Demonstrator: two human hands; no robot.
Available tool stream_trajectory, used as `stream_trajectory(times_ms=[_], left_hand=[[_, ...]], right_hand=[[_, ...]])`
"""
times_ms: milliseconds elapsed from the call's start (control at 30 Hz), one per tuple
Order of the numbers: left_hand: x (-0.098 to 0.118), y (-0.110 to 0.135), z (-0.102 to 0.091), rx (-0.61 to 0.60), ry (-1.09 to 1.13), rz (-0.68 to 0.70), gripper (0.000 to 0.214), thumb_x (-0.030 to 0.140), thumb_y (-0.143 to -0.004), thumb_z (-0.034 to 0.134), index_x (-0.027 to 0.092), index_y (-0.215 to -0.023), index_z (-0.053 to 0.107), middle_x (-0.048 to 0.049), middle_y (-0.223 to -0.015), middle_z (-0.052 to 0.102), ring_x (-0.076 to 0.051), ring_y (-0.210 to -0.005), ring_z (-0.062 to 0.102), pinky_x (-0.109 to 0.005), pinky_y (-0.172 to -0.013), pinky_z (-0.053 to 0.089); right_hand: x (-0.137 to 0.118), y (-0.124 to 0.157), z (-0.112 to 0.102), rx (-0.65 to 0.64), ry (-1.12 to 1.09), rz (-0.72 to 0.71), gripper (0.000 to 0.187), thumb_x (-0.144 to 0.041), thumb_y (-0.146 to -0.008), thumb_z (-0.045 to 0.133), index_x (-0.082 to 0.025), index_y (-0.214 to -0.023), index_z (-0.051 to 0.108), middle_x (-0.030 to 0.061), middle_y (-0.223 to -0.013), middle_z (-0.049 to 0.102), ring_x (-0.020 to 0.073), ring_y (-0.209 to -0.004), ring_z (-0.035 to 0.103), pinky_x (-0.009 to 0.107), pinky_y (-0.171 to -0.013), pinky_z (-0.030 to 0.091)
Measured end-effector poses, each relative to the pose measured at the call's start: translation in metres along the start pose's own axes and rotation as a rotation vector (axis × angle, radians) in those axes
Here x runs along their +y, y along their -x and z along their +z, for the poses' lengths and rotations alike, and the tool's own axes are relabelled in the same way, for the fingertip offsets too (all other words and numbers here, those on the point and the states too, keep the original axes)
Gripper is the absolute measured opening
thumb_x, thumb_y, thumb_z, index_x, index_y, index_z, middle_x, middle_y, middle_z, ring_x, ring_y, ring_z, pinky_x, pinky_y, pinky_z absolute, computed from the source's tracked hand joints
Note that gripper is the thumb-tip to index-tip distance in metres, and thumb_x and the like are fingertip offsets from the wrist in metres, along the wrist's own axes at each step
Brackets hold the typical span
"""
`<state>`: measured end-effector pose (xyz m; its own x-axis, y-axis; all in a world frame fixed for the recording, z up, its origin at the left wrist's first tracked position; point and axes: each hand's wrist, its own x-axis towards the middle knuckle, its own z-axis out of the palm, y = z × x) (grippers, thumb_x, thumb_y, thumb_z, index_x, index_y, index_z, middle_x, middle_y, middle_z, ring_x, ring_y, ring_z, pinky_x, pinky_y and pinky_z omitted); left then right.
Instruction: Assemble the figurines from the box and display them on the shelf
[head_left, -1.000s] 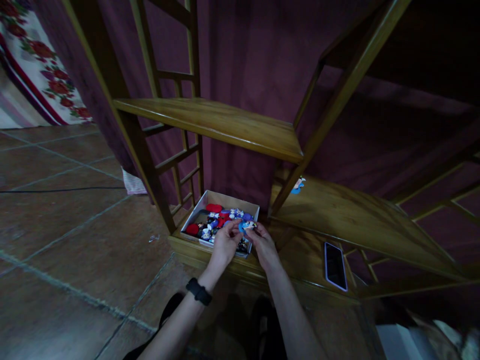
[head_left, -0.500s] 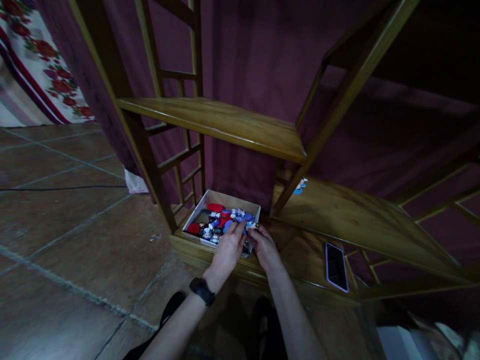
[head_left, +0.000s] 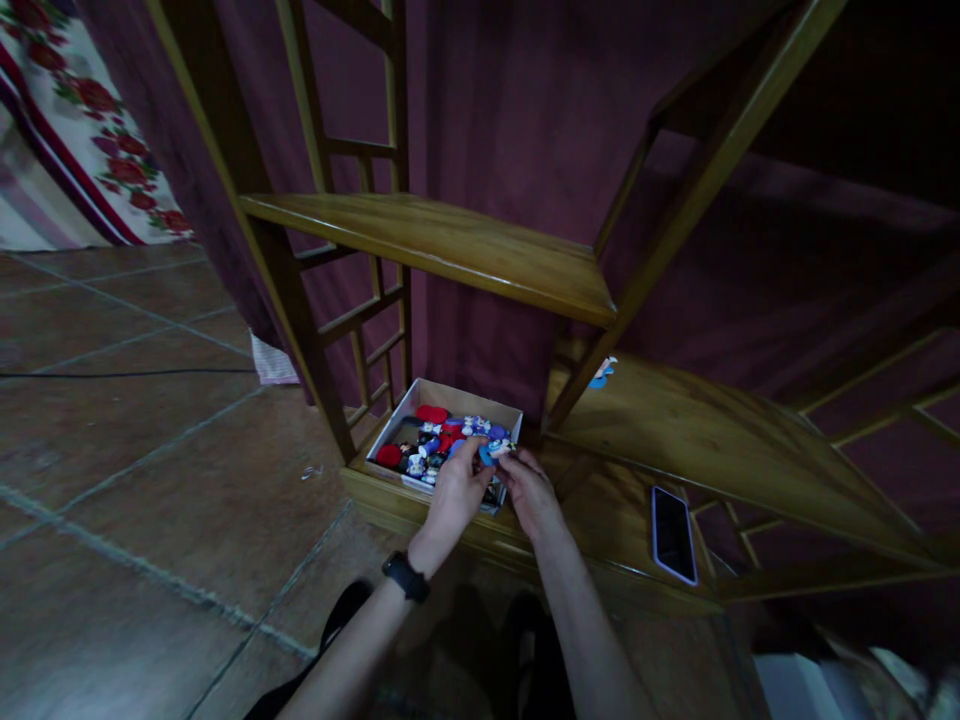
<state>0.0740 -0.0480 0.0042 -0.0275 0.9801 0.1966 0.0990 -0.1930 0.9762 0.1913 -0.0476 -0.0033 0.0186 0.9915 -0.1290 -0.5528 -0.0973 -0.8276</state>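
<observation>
A shallow cardboard box (head_left: 420,394) sits on the lowest wooden shelf, filled with several small red, blue and white figures. My left hand (head_left: 459,493), with a black watch on the wrist, hovers over the box's near edge, fingers pinched. My right hand (head_left: 529,490) is right beside it, fingers also pinched. Between both hands is a small blue and white figure (head_left: 493,450), held just above the box. Another small blue and white figure (head_left: 600,372) stands on the middle shelf to the right.
A phone (head_left: 671,519) with a pale case lies face up on the lowest shelf right of my hands. The wooden shelf unit (head_left: 450,240) stands against a dark purple curtain. A tiled floor spreads to the left, with a black cable (head_left: 112,374) across it.
Both hands dipped lower into the box half a second ago and have lifted slightly again, still holding the small blue figure between them.
</observation>
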Motion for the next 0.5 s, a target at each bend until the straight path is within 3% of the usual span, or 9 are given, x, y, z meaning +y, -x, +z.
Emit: stream_trajectory(times_ms=[233,500], left_hand=[[-0.0009,-0.0056,0.0019,0.006,0.432,-0.318,0.038,0.015,-0.054,0.074,0.015,-0.086,0.054,0.0049,-0.058,0.057,-0.009,-0.054,0.055,-0.020,-0.056,0.044],[0.0048,-0.0027,-0.0001,0.074,0.634,-0.529,0.025,0.017,-0.062,0.073,0.014,-0.080,0.056,-0.0022,-0.069,0.064,-0.011,-0.058,0.062,-0.024,-0.061,0.052]], right_hand=[[0.0015,-0.0006,-0.0018,0.085,0.029,-0.025,0.025,-0.024,-0.059,0.071,-0.020,-0.082,0.064,0.0006,-0.087,0.066,0.0153,-0.083,0.060,0.029,-0.080,0.046],[0.0060,-0.0046,-0.0057,0.127,0.084,-0.033,0.025,-0.029,-0.057,0.072,-0.020,-0.078,0.064,0.0010,-0.085,0.065,0.0149,-0.076,0.059,0.027,-0.070,0.047]])
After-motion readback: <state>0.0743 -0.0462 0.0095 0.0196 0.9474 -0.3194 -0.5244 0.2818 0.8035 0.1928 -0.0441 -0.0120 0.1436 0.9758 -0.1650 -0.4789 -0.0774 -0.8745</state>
